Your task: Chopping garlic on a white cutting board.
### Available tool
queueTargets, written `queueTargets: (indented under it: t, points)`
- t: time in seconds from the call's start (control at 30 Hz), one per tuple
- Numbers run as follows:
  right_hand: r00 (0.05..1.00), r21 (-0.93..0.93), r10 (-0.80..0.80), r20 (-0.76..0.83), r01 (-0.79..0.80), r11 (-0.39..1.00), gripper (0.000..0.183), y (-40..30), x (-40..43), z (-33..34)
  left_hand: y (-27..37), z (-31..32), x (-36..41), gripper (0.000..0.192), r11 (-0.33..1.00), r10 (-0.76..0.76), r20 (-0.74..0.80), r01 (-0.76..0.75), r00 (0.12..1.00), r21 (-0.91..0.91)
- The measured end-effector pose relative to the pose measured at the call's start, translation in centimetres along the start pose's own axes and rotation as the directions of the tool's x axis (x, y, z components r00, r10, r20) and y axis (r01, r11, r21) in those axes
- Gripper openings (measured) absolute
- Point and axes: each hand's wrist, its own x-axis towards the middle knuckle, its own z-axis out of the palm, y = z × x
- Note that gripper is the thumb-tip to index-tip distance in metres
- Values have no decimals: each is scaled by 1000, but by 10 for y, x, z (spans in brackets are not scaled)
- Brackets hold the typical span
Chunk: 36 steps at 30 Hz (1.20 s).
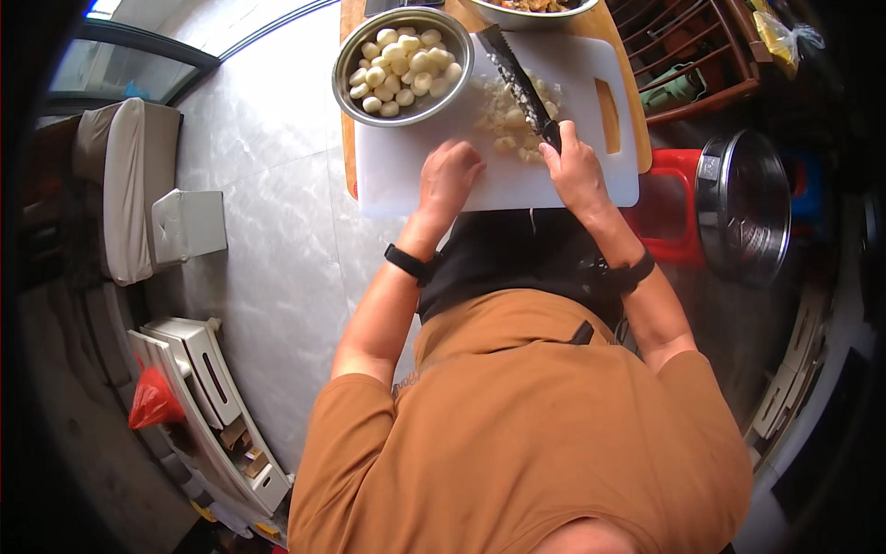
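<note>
My right hand (580, 170) grips the handle of a black-bladed kitchen knife (516, 79). White chopped bits cling to its blade, which slants up and left above a heap of pale chopped pieces (509, 121). That heap lies on a white plastic cutting board (408, 170). Over the board's left part is my left hand (448, 173), blurred, its fingers curled; whether anything is inside them is hidden. Beyond it, a stainless steel bowl (340, 86) overlaps the board's upper left corner. Round, peeled white water chestnuts (401, 66), by their look, fill it.
Under the board is a wooden table (351, 163). A second metal bowl (533, 21) with brownish food stands at its far edge, beside a dark flat object (401, 5). To the right are a red plastic stool (664, 208), a large steel pot (744, 208) and a slatted wooden rack (699, 90).
</note>
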Motion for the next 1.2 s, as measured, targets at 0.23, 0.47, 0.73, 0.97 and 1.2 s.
queueTargets:
  t: [0.23,0.47,0.73,0.97,1.2]
  points:
    - [996,-21,81,-29,-81,996,33,-4,-3,11,11,9,12,15,992,21,-117,-36,993,-124]
    - [997,5,70,-32,-70,998,32,-5,0,0,-32,-4,7,24,879,-357,-138,282,924,-385]
    - [996,-44,84,34,-83,996,31,-7,-2,17,-64,-47,33,27,214,-684,62,282,727,-935]
    - [996,-128,77,32,-72,989,32,-2,1,13,-79,-61,25,21,197,-692,101,322,715,-926]
    - [998,-64,59,8,-58,996,34,-8,16,5,-89,-77,26,17,223,-624,197,414,757,-883]
